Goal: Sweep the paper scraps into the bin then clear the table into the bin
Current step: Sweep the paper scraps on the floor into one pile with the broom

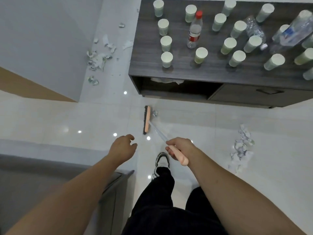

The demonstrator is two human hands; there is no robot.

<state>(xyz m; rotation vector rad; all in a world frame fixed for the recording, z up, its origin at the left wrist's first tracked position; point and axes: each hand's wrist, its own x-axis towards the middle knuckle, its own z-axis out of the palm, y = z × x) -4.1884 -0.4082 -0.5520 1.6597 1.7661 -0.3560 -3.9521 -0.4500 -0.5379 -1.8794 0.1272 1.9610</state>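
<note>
Paper scraps (100, 57) lie in two loose heaps on the floor: one far off to my left beside the bench (211, 68), near the wall, and another paper heap (241, 146) close on my right. A single crumpled bit (155, 113) sits just beside the broom head (146, 120), on its right. No bin shows anywhere in my view, so I cannot say where the scraps must end up.

I judge the sweeping has barely begun. To do it well I would keep the bristles flat on the tile, draw short overlapping strokes, and gather the stray bit and both heaps into one pile before moving anything toward the bin; long fast strokes would scatter light paper on this glossy floor.

My right hand (177, 149) has its fingers wrapped tight round the pink grip of the broom handle (179, 157), wrist low, forearm reaching forward and inward so the shaft slants away to the head ahead of my shoe (162, 159). My left hand (122, 147) hovers free, fingers apart and loosely curled, holding nothing, near the shaft but not touching it. Bringing it onto the handle would steady the stroke.

Paper cups (166, 59) and plastic bottles (194, 31) crowd the bench, untouched.
</note>
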